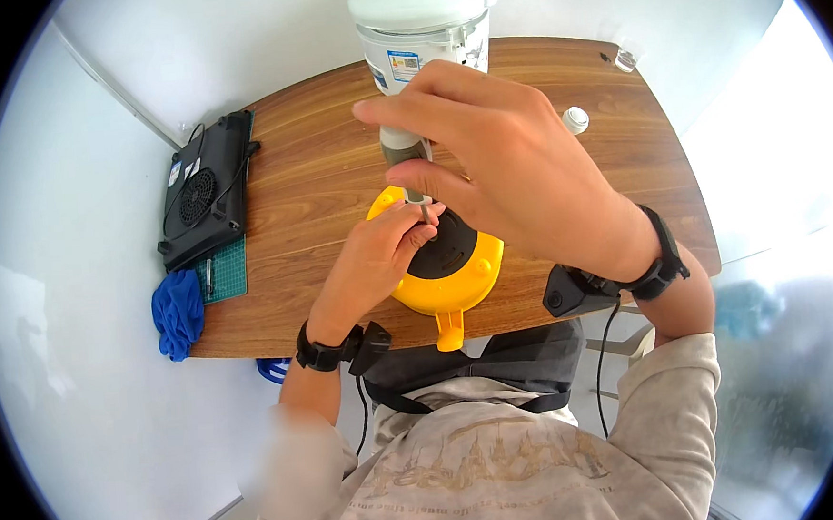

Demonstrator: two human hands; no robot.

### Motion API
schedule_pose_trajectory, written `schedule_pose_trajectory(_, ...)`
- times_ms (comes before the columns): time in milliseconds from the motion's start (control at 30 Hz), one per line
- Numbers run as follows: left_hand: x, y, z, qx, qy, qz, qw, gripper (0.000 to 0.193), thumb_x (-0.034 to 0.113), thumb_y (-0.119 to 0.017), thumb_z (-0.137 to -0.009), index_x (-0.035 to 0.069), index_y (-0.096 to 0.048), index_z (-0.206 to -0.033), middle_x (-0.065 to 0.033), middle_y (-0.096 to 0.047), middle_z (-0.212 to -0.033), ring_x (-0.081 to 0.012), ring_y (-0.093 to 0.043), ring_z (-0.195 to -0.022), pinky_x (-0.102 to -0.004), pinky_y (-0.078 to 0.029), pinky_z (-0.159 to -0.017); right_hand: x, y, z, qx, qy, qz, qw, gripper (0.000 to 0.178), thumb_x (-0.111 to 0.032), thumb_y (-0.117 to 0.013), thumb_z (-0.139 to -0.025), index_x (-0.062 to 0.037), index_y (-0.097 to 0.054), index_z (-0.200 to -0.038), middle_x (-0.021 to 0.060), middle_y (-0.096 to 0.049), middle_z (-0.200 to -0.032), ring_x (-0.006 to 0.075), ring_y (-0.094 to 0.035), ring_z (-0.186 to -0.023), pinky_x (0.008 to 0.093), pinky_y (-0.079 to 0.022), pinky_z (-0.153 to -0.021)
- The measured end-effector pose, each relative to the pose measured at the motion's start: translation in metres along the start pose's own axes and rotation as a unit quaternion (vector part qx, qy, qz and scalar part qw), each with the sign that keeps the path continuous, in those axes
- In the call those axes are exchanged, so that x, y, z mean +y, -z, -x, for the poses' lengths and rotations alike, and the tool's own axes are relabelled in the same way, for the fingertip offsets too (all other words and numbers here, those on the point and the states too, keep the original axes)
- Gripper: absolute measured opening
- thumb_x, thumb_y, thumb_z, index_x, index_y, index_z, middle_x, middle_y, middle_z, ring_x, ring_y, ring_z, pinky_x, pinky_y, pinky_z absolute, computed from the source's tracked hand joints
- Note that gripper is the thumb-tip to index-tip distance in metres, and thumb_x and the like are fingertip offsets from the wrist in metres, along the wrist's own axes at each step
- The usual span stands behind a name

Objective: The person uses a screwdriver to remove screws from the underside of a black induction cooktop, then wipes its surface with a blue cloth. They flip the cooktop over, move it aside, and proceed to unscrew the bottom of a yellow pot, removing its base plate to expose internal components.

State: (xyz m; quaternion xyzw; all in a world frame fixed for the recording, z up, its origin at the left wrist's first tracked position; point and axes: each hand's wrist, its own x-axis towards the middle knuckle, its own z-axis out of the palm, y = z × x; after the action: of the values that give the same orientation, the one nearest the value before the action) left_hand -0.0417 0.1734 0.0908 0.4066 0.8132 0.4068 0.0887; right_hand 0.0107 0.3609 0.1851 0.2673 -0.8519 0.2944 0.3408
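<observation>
A yellow appliance (438, 292) with a round black underside plate (447, 250) lies bottom up on the table, its yellow handle or spout pointing toward me. Over it stands a screwdriver (402, 146) with a thick grey and white handle, its metal shaft pointing down at the plate. My right hand (510, 149) is around the handle, thumb on one side and fingers reaching across the other. At the shaft's lower end, my left hand (368, 253) pinches with thumb and forefinger beside the plate. The fingers partly hide the tip.
At the table's (306, 171) far edge stands a white rice cooker (426, 21). On the left are a black laptop cooling pad (204, 192), a green cutting mat (229, 271) and a blue cloth (178, 313). A small white cap (576, 120) and a clear cup (625, 59) stand far right.
</observation>
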Motion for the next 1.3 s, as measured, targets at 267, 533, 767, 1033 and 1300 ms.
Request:
schedule_pose_trajectory(267, 0.005, 0.0, 0.0, 0.029, -0.041, 0.004, 0.999, 0.015, 0.014, -0.063, -0.097, 0.002, -0.066, -0.105, -0.0166, -0.068, -0.097, -0.0366, -0.064, -0.088, -0.0395, -0.05, -0.078, -0.008, 0.001, -0.002, -0.033, -0.022, -0.066, 0.997, 0.033, -0.004, -0.071, -0.081, -0.0014, -0.06, -0.112, 0.0129, -0.064, -0.087, 0.033, -0.065, -0.076, 0.0404, -0.052, -0.068)
schedule_pose_trajectory(533, 0.002, 0.0, 0.0, 0.009, -0.005, 0.002, 1.0, 0.015, 0.015, -0.064, -0.096, 0.003, -0.067, -0.104, -0.0158, -0.069, -0.093, -0.0351, -0.065, -0.089, -0.0386, -0.051, -0.077, -0.002, 0.003, -0.002, -0.016, -0.03, -0.077, 0.996, 0.028, -0.005, -0.072, -0.079, -0.0029, -0.068, -0.106, 0.0143, -0.065, -0.09, 0.0321, -0.065, -0.083, 0.0404, -0.052, -0.073)
schedule_pose_trajectory(767, 0.001, 0.001, 0.0, -0.008, 0.009, -0.042, 0.999, 0.017, 0.016, -0.065, -0.095, 0.002, -0.068, -0.103, -0.0171, -0.068, -0.092, -0.0362, -0.064, -0.086, -0.0409, -0.05, -0.075, -0.007, 0.01, -0.004, -0.06, -0.074, -0.108, 0.99, 0.034, -0.006, -0.072, -0.08, -0.0031, -0.057, -0.11, 0.0155, -0.065, -0.092, 0.0332, -0.065, -0.083, 0.0396, -0.052, -0.07)
schedule_pose_trajectory(1033, 0.001, -0.001, -0.001, 0.01, -0.015, -0.007, 1.0, 0.015, 0.015, -0.065, -0.095, 0.001, -0.066, -0.099, -0.0168, -0.065, -0.088, -0.038, -0.061, -0.084, -0.0416, -0.049, -0.074, -0.001, -0.005, 0.0, 0.021, -0.002, -0.047, 0.999, 0.038, -0.003, -0.077, -0.077, -0.0078, -0.057, -0.109, 0.011, -0.063, -0.093, 0.0307, -0.063, -0.077, 0.0373, -0.052, -0.068)
schedule_pose_trajectory(1300, 0.006, 0.002, 0.001, 0.002, 0.016, -0.018, 1.0, 0.014, 0.013, -0.064, -0.096, 0.0, -0.066, -0.099, -0.0174, -0.066, -0.092, -0.0373, -0.062, -0.085, -0.0405, -0.05, -0.075, -0.004, 0.002, -0.001, -0.024, -0.043, -0.125, 0.991, 0.039, 0.003, -0.068, -0.078, -0.0029, -0.051, -0.112, 0.0166, -0.065, -0.095, 0.0374, -0.065, -0.071, 0.0409, -0.053, -0.066)
